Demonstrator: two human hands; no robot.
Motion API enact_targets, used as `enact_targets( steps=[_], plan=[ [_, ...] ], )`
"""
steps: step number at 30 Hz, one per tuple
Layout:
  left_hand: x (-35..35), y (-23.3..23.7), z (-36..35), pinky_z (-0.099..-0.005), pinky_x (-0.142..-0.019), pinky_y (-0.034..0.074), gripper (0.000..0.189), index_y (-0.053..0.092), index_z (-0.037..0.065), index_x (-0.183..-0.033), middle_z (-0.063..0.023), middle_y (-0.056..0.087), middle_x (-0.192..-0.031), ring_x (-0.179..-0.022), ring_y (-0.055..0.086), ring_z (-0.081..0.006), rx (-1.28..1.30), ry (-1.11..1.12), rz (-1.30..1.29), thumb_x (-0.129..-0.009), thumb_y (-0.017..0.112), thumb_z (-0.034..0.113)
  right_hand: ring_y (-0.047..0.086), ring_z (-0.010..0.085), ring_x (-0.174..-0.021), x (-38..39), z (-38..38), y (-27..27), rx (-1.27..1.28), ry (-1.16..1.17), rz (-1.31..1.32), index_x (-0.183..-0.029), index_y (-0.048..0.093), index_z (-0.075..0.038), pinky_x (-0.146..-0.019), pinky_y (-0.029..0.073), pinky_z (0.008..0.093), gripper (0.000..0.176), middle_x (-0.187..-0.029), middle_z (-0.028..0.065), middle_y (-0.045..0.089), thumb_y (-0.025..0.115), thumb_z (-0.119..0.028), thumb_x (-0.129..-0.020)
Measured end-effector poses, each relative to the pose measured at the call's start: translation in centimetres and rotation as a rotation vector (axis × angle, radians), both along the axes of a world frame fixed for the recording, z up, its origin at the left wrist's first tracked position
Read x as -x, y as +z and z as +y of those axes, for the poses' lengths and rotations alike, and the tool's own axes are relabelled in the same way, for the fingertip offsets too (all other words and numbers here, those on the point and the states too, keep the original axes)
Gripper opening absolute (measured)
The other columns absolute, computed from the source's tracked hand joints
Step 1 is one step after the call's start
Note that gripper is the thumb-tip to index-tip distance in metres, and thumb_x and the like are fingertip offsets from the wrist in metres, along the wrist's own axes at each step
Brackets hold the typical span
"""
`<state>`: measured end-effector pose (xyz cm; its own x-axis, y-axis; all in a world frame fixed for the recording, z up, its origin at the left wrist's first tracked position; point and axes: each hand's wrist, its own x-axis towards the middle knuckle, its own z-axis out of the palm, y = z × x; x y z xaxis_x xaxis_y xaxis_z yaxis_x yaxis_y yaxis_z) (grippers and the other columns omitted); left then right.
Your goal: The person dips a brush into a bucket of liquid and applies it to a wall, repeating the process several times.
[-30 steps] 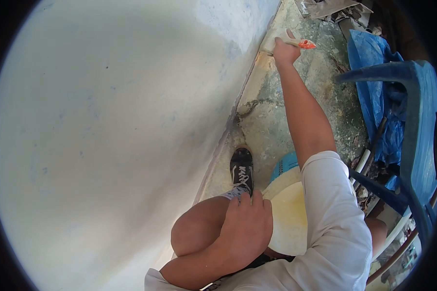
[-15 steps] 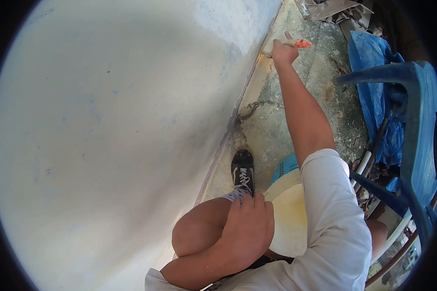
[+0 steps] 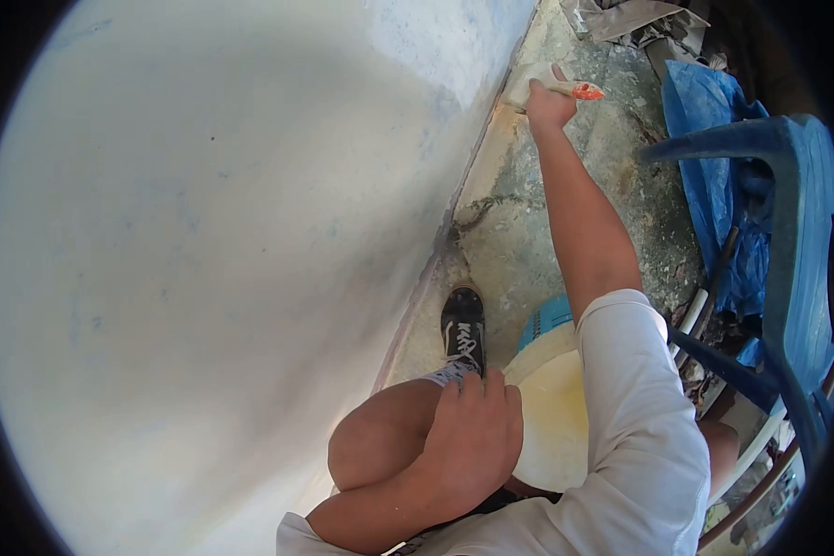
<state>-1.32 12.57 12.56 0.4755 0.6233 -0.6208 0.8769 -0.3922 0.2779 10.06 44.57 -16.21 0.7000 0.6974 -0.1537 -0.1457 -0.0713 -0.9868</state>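
My right hand (image 3: pixel 550 104) is stretched far forward, its fingers closed round a paintbrush (image 3: pixel 587 91). The handle, with an orange end, points right, and the pale brush head is at the foot of the wall (image 3: pixel 204 232). Close to my body, my left hand (image 3: pixel 477 431) has its fingers curled down at the left rim of a white bucket (image 3: pixel 551 398). It appears to grip that rim, though its fingertips are hidden. Pale yellowish paint shows inside the bucket, which stands by my legs, partly covered by my right sleeve.
A blue plastic chair (image 3: pixel 797 259) stands at the right, with a crumpled blue sheet (image 3: pixel 704 102) behind it. Pipes (image 3: pixel 690 315) and debris lie beneath. Cloth-like scraps (image 3: pixel 639 18) lie at the far end of the stained floor (image 3: pixel 500 241). My black shoe (image 3: pixel 462 324) is near the wall.
My right hand and the paintbrush have shifted slightly right and toward me, showing more of the pale brush head. My left hand has stayed in place.
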Motion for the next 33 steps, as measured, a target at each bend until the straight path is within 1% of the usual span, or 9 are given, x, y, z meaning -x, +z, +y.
enact_targets(
  steps=[1, 3, 12, 17, 19, 22, 24, 30, 33],
  plan=[
    [0.0, 0.0, -0.1, -0.0358, -0.072, 0.043, 0.029, 0.056, -0.001, -0.085, -0.0139, 0.053, -0.088, -0.085, 0.053, -0.0274, -0.002, -0.004, 0.001, -0.066, 0.065, 0.017, 0.065, 0.0257, -0.088, 0.0, 0.0, 0.0, -0.003, 0.001, 0.003, -0.120, 0.058, -0.003, -0.081, 0.050, 0.0332, 0.052, -0.097, 0.0183, 0.066, 0.063, -0.006, -0.068],
    [0.0, 0.0, -0.1, -0.0359, -0.072, 0.043, 0.028, 0.056, -0.001, -0.085, -0.0140, 0.053, -0.088, -0.084, 0.053, -0.0274, -0.002, -0.006, 0.003, -0.066, 0.065, 0.017, 0.064, 0.0217, -0.088, 0.1, 0.0, -0.4, 0.047, 0.019, -0.025, -0.119, 0.060, -0.005, -0.080, 0.049, 0.0307, 0.051, -0.101, 0.0155, 0.065, 0.069, -0.003, -0.069],
    [0.1, 0.0, -0.1, -0.0358, -0.072, 0.043, 0.026, 0.056, -0.001, -0.085, -0.0146, 0.053, -0.087, -0.083, 0.054, -0.0275, -0.002, 0.004, 0.006, -0.066, 0.063, 0.017, 0.064, 0.0254, -0.086, 0.7, 0.5, -0.2, 0.095, 0.045, -0.128, -0.119, 0.060, -0.005, -0.081, 0.049, 0.0323, 0.052, -0.097, 0.0179, 0.066, 0.070, -0.009, -0.068],
    [0.3, -0.1, 0.0, -0.0356, -0.072, 0.043, 0.027, 0.056, -0.001, -0.085, -0.0148, 0.053, -0.088, -0.083, 0.054, -0.0275, -0.002, -0.016, 0.006, -0.066, 0.062, 0.017, 0.065, 0.0249, -0.086, 1.2, 1.3, -1.2, 0.077, 0.069, -0.094, -0.119, 0.060, -0.006, -0.081, 0.049, 0.0321, 0.052, -0.096, 0.0173, 0.066, 0.070, -0.009, -0.068],
    [0.2, -0.1, 0.1, -0.0354, -0.072, 0.043, 0.028, 0.056, -0.001, -0.086, -0.0145, 0.053, -0.088, -0.084, 0.053, -0.0274, -0.008, 0.004, 0.004, -0.066, 0.063, 0.017, 0.065, 0.0247, -0.085, 1.4, 1.1, -0.4, 0.064, 0.081, -0.106, -0.119, 0.060, -0.006, -0.081, 0.049, 0.0320, 0.052, -0.096, 0.0171, 0.066, 0.070, -0.009, -0.068],
    [0.3, 0.0, 0.3, -0.0353, -0.073, 0.043, 0.030, 0.056, -0.001, -0.087, -0.0141, 0.052, -0.089, -0.085, 0.053, -0.0273, 0.027, 0.001, 0.016, -0.066, 0.065, 0.018, 0.065, 0.0240, -0.086, 0.8, 0.8, -0.5, 0.085, 0.032, -0.089, -0.119, 0.060, -0.005, -0.081, 0.048, 0.0312, 0.052, -0.097, 0.0170, 0.066, 0.070, -0.009, -0.068],
    [0.2, 0.0, 0.3, -0.0353, -0.073, 0.043, 0.030, 0.056, -0.001, -0.087, -0.0140, 0.052, -0.089, -0.085, 0.053, -0.0272, 0.032, 0.001, 0.016, -0.066, 0.065, 0.018, 0.064, 0.0237, -0.088, 0.1, 0.9, -0.5, 0.008, 0.018, -0.026, -0.119, 0.060, -0.005, -0.082, 0.048, 0.0313, 0.052, -0.099, 0.0172, 0.066, 0.071, -0.009, -0.068],
    [0.1, -0.1, 0.2, -0.0355, -0.073, 0.043, 0.031, 0.055, -0.001, -0.087, -0.0144, 0.053, -0.089, -0.085, 0.053, -0.0274, 0.025, -0.005, 0.015, -0.065, 0.066, 0.019, 0.064, 0.0236, -0.088, 0.2, -0.1, 0.3, 0.114, 0.030, -0.048, -0.118, 0.060, -0.005, -0.082, 0.048, 0.0312, 0.051, -0.100, 0.0178, 0.065, 0.070, -0.008, -0.069],
    [0.1, -0.1, 0.2, -0.0357, -0.073, 0.044, 0.031, 0.055, -0.001, -0.087, -0.0150, 0.053, -0.090, -0.084, 0.053, -0.0277, 0.019, 0.002, 0.010, -0.065, 0.066, 0.018, 0.064, 0.0231, -0.088, 0.7, 0.3, -0.1, 0.083, 0.035, -0.054, -0.118, 0.061, -0.005, -0.082, 0.048, 0.0312, 0.050, -0.099, 0.0177, 0.066, 0.069, -0.008, -0.069]
  ],
)
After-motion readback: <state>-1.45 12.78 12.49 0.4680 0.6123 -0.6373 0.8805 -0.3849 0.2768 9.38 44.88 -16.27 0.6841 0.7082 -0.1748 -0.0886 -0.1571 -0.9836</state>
